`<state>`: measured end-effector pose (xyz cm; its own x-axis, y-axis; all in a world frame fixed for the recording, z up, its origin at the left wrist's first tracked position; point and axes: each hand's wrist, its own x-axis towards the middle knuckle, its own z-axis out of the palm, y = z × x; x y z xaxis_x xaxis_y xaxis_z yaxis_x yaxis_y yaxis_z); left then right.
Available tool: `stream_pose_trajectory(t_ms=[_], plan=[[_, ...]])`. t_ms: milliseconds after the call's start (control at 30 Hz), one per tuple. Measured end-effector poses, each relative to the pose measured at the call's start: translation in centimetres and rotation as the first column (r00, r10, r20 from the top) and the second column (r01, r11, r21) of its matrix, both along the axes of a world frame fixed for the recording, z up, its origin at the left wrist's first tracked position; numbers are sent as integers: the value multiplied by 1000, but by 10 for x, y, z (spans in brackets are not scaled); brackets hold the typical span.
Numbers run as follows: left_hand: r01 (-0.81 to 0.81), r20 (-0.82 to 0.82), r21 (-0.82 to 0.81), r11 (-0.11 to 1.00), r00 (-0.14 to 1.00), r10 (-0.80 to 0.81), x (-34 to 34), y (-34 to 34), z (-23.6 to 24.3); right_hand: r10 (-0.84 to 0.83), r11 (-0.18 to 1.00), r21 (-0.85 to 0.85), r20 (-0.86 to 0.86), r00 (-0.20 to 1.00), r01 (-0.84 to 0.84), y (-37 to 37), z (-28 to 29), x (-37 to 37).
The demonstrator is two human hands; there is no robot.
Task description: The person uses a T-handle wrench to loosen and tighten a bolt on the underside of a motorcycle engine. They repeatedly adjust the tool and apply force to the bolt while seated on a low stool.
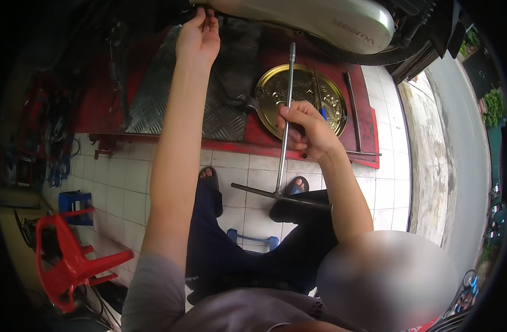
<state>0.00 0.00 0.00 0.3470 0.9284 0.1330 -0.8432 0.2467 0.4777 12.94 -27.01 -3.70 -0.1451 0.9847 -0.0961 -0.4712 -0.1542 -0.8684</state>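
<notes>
My left hand (200, 36) reaches up beside the scooter's silver side casing (314, 16), fingers bent at a dark part I cannot make out. My right hand (304, 124) grips a long steel T-handle wrench (291, 66) upright in the picture, its crossbar low near my knees. Behind that hand lies a round brass-coloured tray (270, 77) with small items and a blue-handled tool (322, 115). A second T-handle wrench (353, 110) lies right of the tray.
The red lift platform (101, 83) carries a textured metal plate (154, 105). A red plastic chair (76, 265) and blue stool (75, 205) stand at left; another blue stool (252, 240) is between my legs. The pavement edge and road (458, 166) run along the right.
</notes>
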Motion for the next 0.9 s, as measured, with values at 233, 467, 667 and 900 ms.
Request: stream_pose_trajectory(t_ms=[233, 467, 667, 900], plan=[[340, -562, 202, 919, 808, -175, 4, -95, -42, 18, 998, -60, 168, 986, -8, -29, 19, 68], [730, -877, 470, 496, 325, 354, 18, -139, -84, 136, 989, 47, 50, 989, -138, -35, 3, 92], [792, -869, 476, 382, 356, 344, 26, -153, -85, 67, 997, -36, 121, 990, -63, -39, 7, 89], [810, -815, 119, 574, 410, -409, 25, -167, -62, 30, 995, -103, 297, 954, 0, -45, 25, 54]])
